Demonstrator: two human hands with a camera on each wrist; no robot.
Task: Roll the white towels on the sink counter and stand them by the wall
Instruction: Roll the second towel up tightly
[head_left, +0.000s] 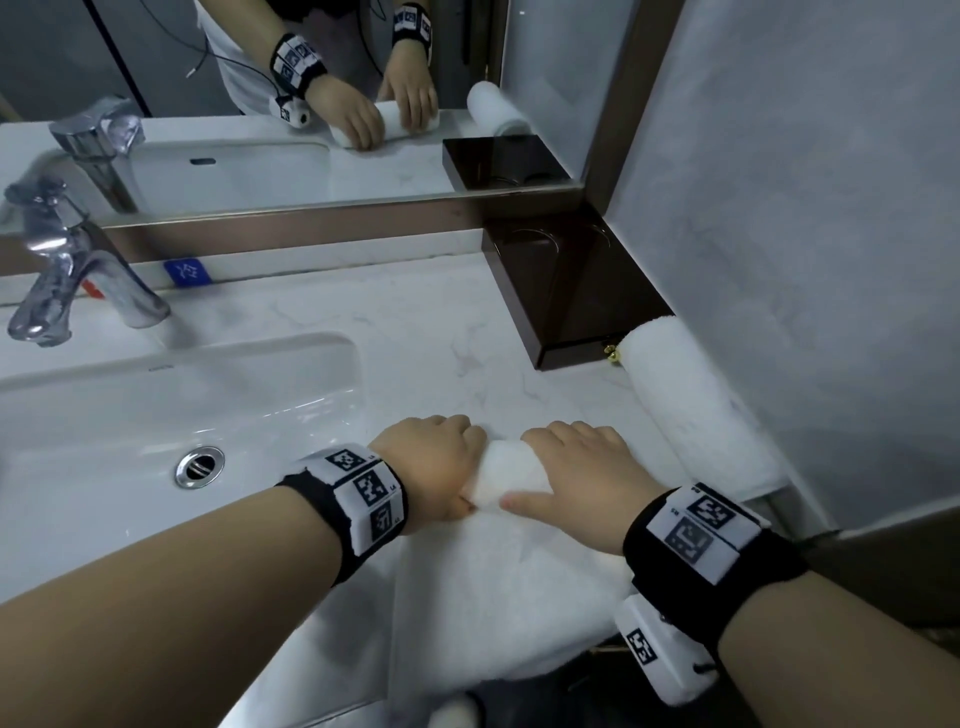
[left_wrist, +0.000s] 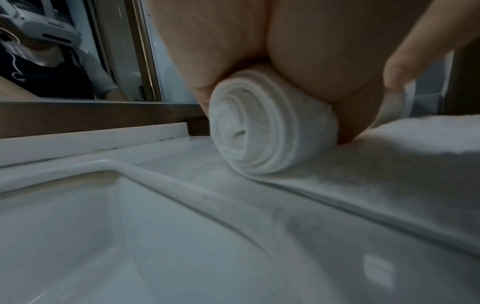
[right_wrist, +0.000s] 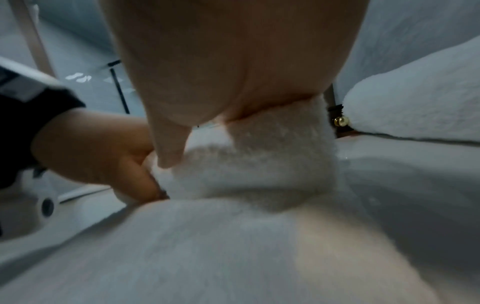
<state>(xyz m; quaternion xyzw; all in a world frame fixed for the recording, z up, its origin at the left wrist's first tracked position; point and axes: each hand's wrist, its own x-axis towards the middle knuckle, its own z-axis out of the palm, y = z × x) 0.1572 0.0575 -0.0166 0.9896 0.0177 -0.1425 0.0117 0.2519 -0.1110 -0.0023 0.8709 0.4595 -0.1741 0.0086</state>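
A white towel lies on the marble counter (head_left: 415, 332), its far part wound into a roll (head_left: 511, 475) and its flat part (head_left: 509, 597) reaching the near edge. My left hand (head_left: 436, 457) grips the roll's left end, fingers curled over the top. My right hand (head_left: 582, 462) grips the right part, thumb on the near side. In the left wrist view the roll's spiral end (left_wrist: 267, 131) shows under my palm. In the right wrist view the roll (right_wrist: 259, 164) sits under my right hand (right_wrist: 233, 61). A second rolled towel (head_left: 696, 405) rests against the right wall.
A dark brown box (head_left: 587, 291) with a gold knob (right_wrist: 341, 121) stands in the back right corner. The sink basin (head_left: 182, 405) with its drain (head_left: 200, 466) and a chrome faucet (head_left: 72, 270) lie to the left. A mirror (head_left: 311, 78) runs along the back.
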